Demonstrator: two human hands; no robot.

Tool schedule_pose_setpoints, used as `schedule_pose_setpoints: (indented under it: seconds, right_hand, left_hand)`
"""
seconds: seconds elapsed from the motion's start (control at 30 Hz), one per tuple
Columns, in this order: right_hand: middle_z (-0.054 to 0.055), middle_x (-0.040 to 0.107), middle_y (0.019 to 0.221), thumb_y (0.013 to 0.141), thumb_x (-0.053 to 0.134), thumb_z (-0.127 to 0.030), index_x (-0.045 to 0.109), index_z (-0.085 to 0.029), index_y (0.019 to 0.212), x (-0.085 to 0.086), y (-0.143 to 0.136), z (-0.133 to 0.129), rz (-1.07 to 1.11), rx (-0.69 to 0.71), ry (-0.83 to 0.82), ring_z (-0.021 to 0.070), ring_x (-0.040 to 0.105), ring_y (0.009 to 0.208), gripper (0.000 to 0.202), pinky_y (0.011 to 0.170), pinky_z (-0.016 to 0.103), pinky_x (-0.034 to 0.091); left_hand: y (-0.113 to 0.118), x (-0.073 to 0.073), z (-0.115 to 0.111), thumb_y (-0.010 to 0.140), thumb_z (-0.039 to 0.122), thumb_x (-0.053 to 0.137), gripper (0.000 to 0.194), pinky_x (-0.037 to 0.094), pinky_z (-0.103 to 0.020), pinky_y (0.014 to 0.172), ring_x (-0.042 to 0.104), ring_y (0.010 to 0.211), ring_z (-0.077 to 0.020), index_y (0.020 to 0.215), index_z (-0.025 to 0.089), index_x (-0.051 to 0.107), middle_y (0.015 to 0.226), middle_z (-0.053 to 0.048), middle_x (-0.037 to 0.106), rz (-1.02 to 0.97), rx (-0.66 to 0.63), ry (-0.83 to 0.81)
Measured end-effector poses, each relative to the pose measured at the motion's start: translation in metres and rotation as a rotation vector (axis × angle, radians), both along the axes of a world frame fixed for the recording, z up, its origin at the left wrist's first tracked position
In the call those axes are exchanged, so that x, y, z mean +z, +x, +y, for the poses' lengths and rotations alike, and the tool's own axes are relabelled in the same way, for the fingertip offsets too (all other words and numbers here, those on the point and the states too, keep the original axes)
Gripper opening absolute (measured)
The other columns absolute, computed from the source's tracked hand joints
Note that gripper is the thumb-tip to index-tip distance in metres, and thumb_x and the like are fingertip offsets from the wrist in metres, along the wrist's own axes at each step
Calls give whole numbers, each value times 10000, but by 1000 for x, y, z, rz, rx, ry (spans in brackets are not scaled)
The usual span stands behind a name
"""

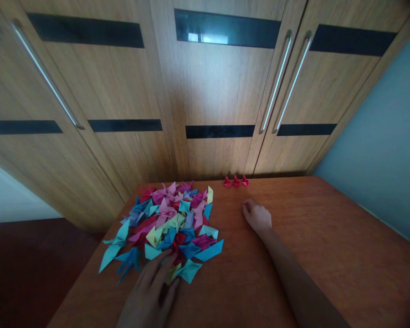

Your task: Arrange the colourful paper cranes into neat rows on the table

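A heap of folded paper pieces (171, 223) in blue, turquoise, pink, red and pale yellow covers the left part of the table. My left hand (150, 291) reaches into the heap's near edge, fingers spread and the thumb apart. Its fingertips rest by a red piece and a yellow-green one, beside a turquoise folded piece (190, 270). To the right of the heap, my right hand (258, 217) is low over the tabletop with its fingers curled closed; whatever may be inside is hidden. Just beyond it, three small red folded papers (236, 181) form a row at the table's far edge.
The reddish-brown wooden table (328, 237) reaches up to a wooden wardrobe (222, 82) with dark strips and long metal handles (276, 82). A pale blue wall (386, 136) borders the right side. Dark floor (37, 269) shows past the table's left edge.
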State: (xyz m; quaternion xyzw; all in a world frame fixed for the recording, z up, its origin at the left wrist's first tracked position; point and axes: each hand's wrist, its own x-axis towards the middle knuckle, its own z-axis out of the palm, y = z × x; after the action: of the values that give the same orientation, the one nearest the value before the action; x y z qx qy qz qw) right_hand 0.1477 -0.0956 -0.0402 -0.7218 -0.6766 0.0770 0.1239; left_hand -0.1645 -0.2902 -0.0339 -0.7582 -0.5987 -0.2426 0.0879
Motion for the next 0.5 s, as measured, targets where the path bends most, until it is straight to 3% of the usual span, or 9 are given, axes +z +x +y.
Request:
schedule_pose_setpoints:
  seconds: [0.17,0.5]
  right_hand:
    - [24,685,966,909,408,-367,594,-282,1078,1,0,0,14,-13,-9,195,642,857,265,646,258,402]
    - [24,686,958,903,413,-367,608,-275,1072,-1,2,0,36,-10,7,189,639,853,274,652,246,405]
  left_hand:
    - [-15,5,-15,870,383,498,285,574,-331,816,669,965,-215,1111,260,589,1087,-39,684,-32,118,24]
    - [-23,8,-18,871,333,465,217,589,-257,652,717,717,-180,866,284,676,840,27,750,-83,94,20]
